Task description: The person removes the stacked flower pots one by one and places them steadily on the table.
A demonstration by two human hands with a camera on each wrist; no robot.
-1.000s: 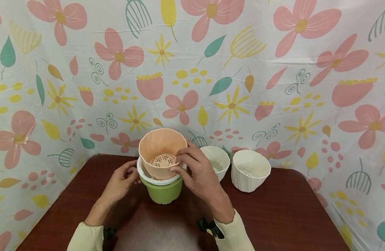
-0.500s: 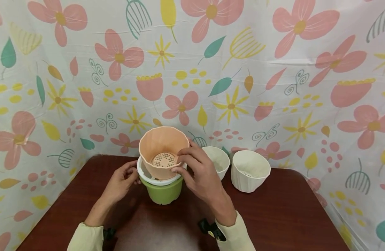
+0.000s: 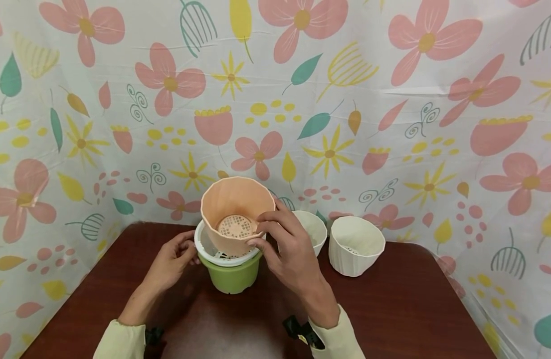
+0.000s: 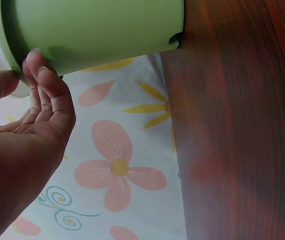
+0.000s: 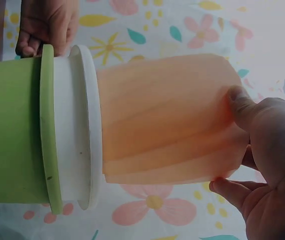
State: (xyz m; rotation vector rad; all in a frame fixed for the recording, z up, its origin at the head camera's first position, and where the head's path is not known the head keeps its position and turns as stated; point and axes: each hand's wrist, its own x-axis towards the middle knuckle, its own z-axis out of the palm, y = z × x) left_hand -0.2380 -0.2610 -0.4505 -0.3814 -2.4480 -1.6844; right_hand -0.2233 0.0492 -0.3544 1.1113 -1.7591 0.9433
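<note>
My right hand (image 3: 295,257) grips the rim of a peach plastic flowerpot (image 3: 232,197) with a perforated bottom, thumb at the near side and fingers over the edge. The peach pot tilts toward me, its base at the mouth of a white flowerpot (image 3: 201,241). That white pot sits nested in a green flowerpot (image 3: 230,278) standing on the table. In the right wrist view the peach pot's wall (image 5: 172,120) extends from the white rim. My left hand (image 3: 167,262) holds the green pot's left side, thumb and curled fingers at its rim in the left wrist view.
Two more white fluted flowerpots stand to the right: one (image 3: 314,227) partly behind my right hand, the other (image 3: 353,257) beside it. The dark red-brown table (image 3: 405,299) ends at a flower-printed cloth (image 3: 275,99) behind and at both sides.
My right hand has raised the peach flowerpot slightly and shifted it a little right, showing more of the white pot's inside. My left hand has kept its place at the rim.
</note>
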